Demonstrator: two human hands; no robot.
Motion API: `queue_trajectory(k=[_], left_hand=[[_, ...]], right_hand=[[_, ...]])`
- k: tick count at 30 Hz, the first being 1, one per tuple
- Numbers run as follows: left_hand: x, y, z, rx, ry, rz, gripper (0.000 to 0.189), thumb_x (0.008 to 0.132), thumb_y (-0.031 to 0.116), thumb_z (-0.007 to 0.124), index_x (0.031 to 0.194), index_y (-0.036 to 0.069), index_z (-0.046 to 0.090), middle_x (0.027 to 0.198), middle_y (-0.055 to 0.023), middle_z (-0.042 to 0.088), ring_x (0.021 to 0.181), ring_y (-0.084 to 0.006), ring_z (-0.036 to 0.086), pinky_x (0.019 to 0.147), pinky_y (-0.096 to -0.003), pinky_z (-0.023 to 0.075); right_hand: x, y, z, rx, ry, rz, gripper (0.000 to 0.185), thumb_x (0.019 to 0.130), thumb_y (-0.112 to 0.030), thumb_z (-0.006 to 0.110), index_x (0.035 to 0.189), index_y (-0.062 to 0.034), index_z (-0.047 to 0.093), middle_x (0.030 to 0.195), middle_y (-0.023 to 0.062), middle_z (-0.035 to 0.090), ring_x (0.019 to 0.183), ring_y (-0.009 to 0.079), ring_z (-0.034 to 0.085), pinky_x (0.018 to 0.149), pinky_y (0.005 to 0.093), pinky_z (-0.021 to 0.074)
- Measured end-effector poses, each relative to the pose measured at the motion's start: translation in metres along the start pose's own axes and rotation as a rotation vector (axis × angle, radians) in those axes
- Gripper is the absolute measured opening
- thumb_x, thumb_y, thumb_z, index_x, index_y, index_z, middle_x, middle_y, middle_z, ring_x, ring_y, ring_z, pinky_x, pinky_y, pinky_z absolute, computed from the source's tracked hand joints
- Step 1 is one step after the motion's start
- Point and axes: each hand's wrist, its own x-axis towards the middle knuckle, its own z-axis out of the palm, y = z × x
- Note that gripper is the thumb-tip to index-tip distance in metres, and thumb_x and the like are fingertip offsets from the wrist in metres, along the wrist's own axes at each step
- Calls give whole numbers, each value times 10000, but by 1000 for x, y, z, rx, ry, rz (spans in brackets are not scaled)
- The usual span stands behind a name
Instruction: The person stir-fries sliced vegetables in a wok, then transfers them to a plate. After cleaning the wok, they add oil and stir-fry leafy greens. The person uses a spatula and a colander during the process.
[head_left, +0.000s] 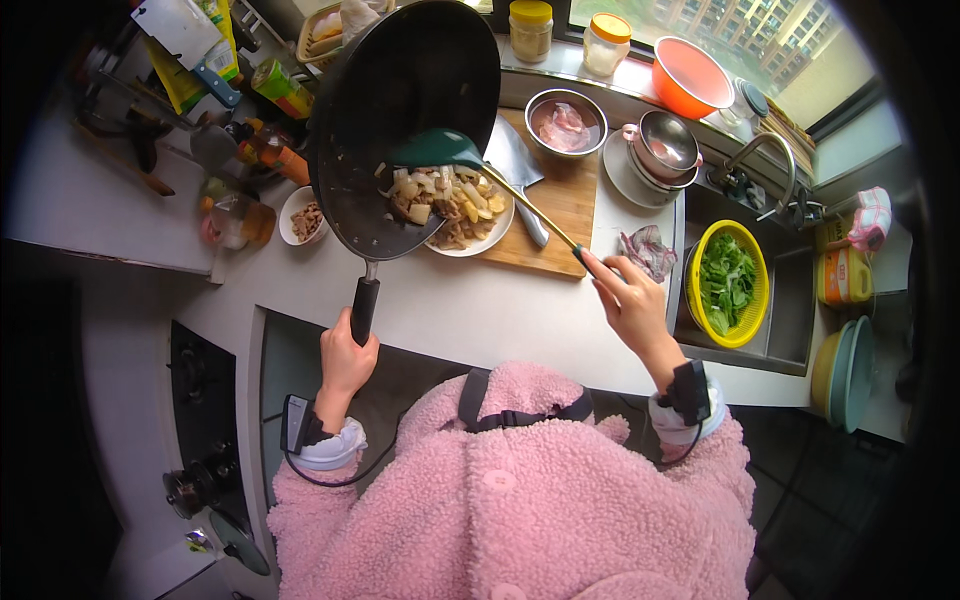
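Note:
My left hand (349, 358) grips the black handle of a wok (405, 82), which is tilted over a white plate (491, 244). Cooked meat and pale vegetable slices (450, 202) lie on the plate and at the wok's lower edge. My right hand (634, 304) holds the long gold-coloured handle of a green spatula (442, 150), its head at the wok's rim above the food. The plate rests partly on a wooden cutting board (566, 225), beside a cleaver (517, 161). The wok hides part of the plate.
A steel bowl of raw meat (566, 127) and stacked bowls (664, 150) stand behind. At right, a yellow colander (763, 285) of leafy greens sits in the sink (787, 300). A small bowl of meat pieces (292, 232), bottles (277, 154) and a crumpled cloth (649, 251) are on the counter.

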Motion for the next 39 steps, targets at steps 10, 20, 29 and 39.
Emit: queue_trajectory(k=[10, 20, 29, 39], left_hand=[[0, 6, -5, -5, 5, 3, 134, 721, 18, 578, 802, -20, 478, 619, -220, 531, 629, -426, 570, 526, -418, 438], [-2, 8, -9, 24, -5, 12, 139, 726, 25, 585, 805, -16, 479, 614, -218, 534, 632, -432, 568, 522, -429, 436], [1, 3, -3, 34, -5, 10, 130, 722, 26, 579, 789, -13, 475, 607, -224, 536, 628, -435, 564, 529, -450, 432], [2, -2, -2, 62, 24, 9, 122, 717, 23, 571, 805, -8, 492, 595, -216, 540, 612, -432, 563, 533, -456, 438]], right_hand=[[0, 7, 14, -155, -57, -68, 510, 771, -93, 614, 1243, -278, 559, 872, 15, 565, 675, 185, 544, 532, 313, 474], [10, 13, 20, -120, -29, -12, 454, 822, -121, 594, 1248, -272, 553, 852, 28, 541, 654, 205, 554, 527, 332, 461], [-6, 16, 15, -134, -93, 14, 452, 826, -126, 593, 1245, -288, 554, 847, 19, 550, 650, 199, 556, 524, 336, 461], [-10, 16, 15, -129, -109, 44, 446, 818, -130, 601, 1234, -286, 564, 827, 17, 543, 653, 200, 556, 535, 333, 463]])
